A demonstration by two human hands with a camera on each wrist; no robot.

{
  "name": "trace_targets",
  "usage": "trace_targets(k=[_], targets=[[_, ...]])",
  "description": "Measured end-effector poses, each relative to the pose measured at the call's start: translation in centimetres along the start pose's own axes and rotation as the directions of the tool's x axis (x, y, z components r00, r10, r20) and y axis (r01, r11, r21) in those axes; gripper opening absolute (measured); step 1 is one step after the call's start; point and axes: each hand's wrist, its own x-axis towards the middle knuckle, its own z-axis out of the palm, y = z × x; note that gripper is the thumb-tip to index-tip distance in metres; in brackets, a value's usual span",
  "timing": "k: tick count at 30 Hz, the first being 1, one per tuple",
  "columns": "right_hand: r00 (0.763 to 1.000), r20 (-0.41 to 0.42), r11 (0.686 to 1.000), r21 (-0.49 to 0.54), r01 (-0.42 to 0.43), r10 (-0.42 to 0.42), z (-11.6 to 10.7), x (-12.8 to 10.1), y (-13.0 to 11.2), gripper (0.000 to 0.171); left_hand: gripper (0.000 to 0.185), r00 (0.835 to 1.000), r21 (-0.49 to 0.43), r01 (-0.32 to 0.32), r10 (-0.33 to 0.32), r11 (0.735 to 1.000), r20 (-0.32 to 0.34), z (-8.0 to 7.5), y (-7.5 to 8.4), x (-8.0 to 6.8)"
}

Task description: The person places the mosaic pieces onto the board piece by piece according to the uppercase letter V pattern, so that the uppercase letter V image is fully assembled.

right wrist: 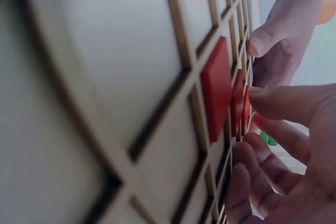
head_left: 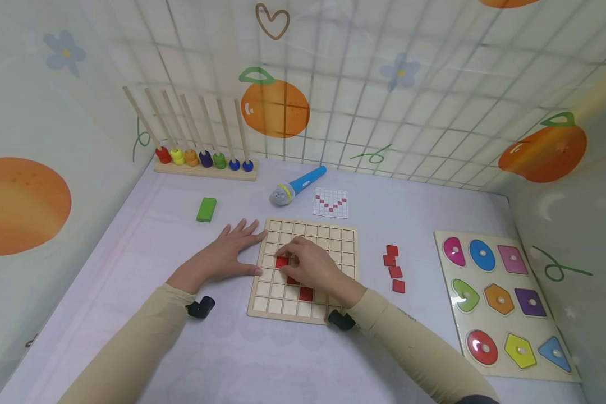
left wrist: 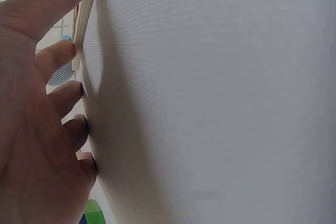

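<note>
A square wooden grid board (head_left: pixel 278 306) lies on the table with three red tiles set in a diagonal line. My left hand (head_left: pixel 227 252) rests at the board's left side, fingers spread, thumb and index fingertip at its edge. In the left wrist view, the left palm (left wrist: pixel 31 124) shows beside the board's side. My right hand (head_left: pixel 313 266) is over the board, thumb and forefinger pinching the upper-left red tile (head_left: pixel 281 262). The nearest red tile (right wrist: pixel 216 93) sits slightly proud of its cell in the right wrist view; another red tile (head_left: pixel 306 294) is the lowest in the line.
Several loose red tiles (head_left: pixel 395 272) lie right of the board. Behind it are a pattern card (head_left: pixel 331 202) and a blue toy microphone (head_left: pixel 303 182). A green block (head_left: pixel 206 209), a peg bead rack (head_left: pixel 207 171) and a shape puzzle board (head_left: pixel 477 264) stand around.
</note>
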Motion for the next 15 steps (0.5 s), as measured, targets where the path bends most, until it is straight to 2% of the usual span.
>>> trace_targets(k=[15], targets=[[1.000,-0.024,0.992,0.127,0.006,-0.003,-0.9,-1.6,0.3,0.026,0.097,1.000,-0.014,0.002,-0.002,1.000,0.000,-0.1,0.0,0.0]])
